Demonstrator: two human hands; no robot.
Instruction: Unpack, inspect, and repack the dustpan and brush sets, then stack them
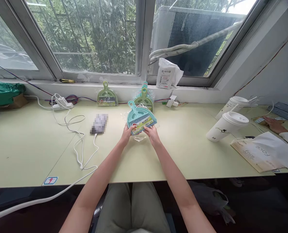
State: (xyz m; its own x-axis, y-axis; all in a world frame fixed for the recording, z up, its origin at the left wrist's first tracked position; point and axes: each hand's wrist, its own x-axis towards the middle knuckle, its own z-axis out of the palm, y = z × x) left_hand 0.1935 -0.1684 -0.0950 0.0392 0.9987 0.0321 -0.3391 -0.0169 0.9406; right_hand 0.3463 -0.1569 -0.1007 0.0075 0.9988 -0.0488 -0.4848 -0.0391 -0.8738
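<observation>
Between my two hands I hold a teal mini dustpan and brush set (140, 115) in clear plastic wrap, a little tilted, above the table (182, 152). My left hand (126, 134) pinches its lower left corner, thumb on the printed label. On the lower right edge, my right hand (152, 133) grips with the thumb in front. Right behind it stands a row of similar sets, with a green dustpan set (144, 97) in front and teal ones at the back. Another green dustpan set (106, 96) leans against the wall farther left.
A blurred phone (99, 123) with a white cable (82, 145) lies to the left, near a power strip (62, 104). White paper cups (227, 127) and a paper bag (267, 152) stand right. Beyond them another person's hand (274, 124) rests. A wrapped box (167, 76) sits on the sill.
</observation>
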